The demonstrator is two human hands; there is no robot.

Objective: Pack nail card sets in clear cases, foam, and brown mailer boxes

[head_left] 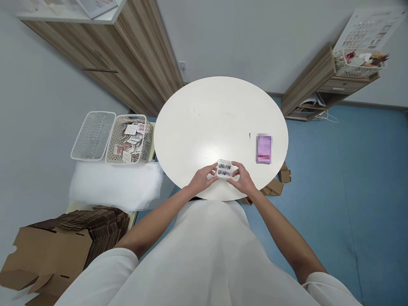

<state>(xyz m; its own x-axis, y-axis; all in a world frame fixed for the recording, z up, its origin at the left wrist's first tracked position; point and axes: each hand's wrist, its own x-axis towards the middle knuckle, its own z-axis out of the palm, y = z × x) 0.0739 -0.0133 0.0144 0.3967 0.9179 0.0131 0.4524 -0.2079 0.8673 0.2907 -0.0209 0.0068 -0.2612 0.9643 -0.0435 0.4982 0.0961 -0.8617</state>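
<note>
clear case (224,168) lies low centre of frame on white table (219,119), pinched between left hand (202,179) and right hand (244,178), fingers closed on its ends.

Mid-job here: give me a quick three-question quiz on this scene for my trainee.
1. True or false: the left hand and right hand both grip the small clear case.
2. The basket nearest the table holds: A nothing; B packets; C cardboard.
3. Fill in: the flat item lying on the table, right of the hands, is ____ in colour.
Key: 1 true; 2 B; 3 purple.
</note>
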